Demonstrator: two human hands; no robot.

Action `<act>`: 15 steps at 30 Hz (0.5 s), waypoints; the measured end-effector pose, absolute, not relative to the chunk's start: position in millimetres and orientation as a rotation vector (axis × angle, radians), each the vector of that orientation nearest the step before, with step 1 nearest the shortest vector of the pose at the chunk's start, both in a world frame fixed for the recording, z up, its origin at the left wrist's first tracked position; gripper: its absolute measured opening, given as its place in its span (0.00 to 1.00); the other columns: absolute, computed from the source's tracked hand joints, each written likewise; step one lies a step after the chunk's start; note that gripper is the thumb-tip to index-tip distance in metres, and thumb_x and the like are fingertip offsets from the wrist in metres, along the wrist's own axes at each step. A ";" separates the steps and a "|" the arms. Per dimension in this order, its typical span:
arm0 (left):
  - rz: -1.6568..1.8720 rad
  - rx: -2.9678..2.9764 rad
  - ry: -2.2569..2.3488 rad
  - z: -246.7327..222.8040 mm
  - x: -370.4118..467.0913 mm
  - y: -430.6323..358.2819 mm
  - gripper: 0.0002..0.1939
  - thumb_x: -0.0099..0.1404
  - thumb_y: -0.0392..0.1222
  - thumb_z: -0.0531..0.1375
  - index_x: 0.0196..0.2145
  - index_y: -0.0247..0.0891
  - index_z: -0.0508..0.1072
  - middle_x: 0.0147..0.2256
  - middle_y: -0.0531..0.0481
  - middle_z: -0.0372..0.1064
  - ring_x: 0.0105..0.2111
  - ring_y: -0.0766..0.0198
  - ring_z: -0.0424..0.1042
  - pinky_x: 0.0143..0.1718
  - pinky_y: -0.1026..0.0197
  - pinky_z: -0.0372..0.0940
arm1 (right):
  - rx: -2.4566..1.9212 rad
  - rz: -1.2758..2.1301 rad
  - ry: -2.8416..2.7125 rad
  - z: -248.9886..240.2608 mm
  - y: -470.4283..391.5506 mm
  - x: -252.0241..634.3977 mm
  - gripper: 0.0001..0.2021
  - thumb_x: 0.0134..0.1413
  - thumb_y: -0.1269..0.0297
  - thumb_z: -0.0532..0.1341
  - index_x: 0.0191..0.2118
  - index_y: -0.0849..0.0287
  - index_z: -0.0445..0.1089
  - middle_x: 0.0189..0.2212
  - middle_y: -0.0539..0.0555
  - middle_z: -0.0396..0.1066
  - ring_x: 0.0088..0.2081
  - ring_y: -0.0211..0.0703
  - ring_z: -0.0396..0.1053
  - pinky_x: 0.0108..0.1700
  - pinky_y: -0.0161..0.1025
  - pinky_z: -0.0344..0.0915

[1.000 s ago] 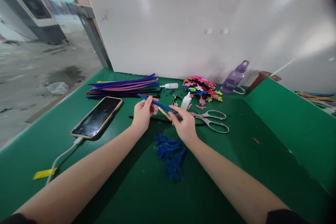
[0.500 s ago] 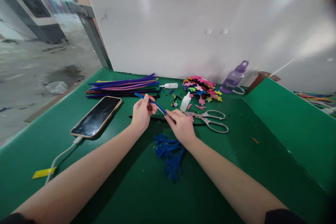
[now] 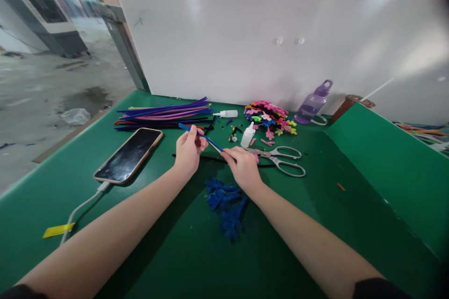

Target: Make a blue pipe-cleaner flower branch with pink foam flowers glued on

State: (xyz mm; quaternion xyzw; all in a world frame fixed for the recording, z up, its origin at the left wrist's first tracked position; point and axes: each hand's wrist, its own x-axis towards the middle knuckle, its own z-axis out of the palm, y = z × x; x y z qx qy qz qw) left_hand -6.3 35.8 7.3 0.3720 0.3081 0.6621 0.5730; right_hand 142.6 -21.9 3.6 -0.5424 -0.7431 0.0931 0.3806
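A blue pipe cleaner [image 3: 212, 143] stretches between my hands, with a thin pale strip along its lower side. My left hand [image 3: 188, 148] pinches it near its far left end, which pokes out past the fingers. Its other end is gripped by the closed fingertips of my right hand [image 3: 242, 164]. Below them on the table lie several blue pipe-cleaner flowers [image 3: 226, 203]. Just beyond my right hand are grey-handled scissors [image 3: 277, 155], their blades partly hidden by it. A black pipe cleaner [image 3: 210, 158] lies under both hands.
Bundled pipe cleaners [image 3: 168, 114] and a phone [image 3: 129, 155] with a cable lie left on the green table [image 3: 168, 252]. Two white glue bottles [image 3: 247, 135], a colourful flower pile [image 3: 270, 114] and a purple water bottle [image 3: 313, 103] stand behind. A green panel [image 3: 393, 168] rises at right.
My hands and the blue pipe cleaner have shifted very slightly left, and the pipe cleaner looks a little straighter between them. Everything on the table stays where it was.
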 end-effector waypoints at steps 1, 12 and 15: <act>1.559 0.862 0.723 7.3 -6.0 35.5 0.15 0.62 0.49 0.55 0.26 0.34 0.67 0.13 0.55 0.59 0.13 0.73 0.56 0.20 0.68 0.58 | -1.381 0.242 -1.899 3.8 -21.7 142.6 0.12 0.59 0.62 0.54 0.37 0.58 0.74 0.27 0.52 0.70 0.31 0.40 0.68 0.34 0.34 0.60; 1.610 0.818 0.757 8.4 -3.6 35.9 0.14 0.62 0.47 0.56 0.25 0.34 0.66 0.12 0.57 0.56 0.13 0.74 0.53 0.19 0.68 0.55 | -1.314 0.245 -1.811 8.3 -23.3 139.9 0.11 0.58 0.63 0.54 0.34 0.59 0.74 0.26 0.52 0.70 0.30 0.39 0.67 0.32 0.34 0.59; 1.629 0.811 0.781 8.3 -2.3 35.7 0.15 0.61 0.48 0.57 0.24 0.34 0.65 0.11 0.57 0.56 0.13 0.74 0.53 0.19 0.69 0.55 | -1.319 0.256 -1.747 9.2 -23.3 139.4 0.11 0.57 0.63 0.55 0.32 0.58 0.74 0.25 0.51 0.71 0.28 0.39 0.67 0.31 0.34 0.59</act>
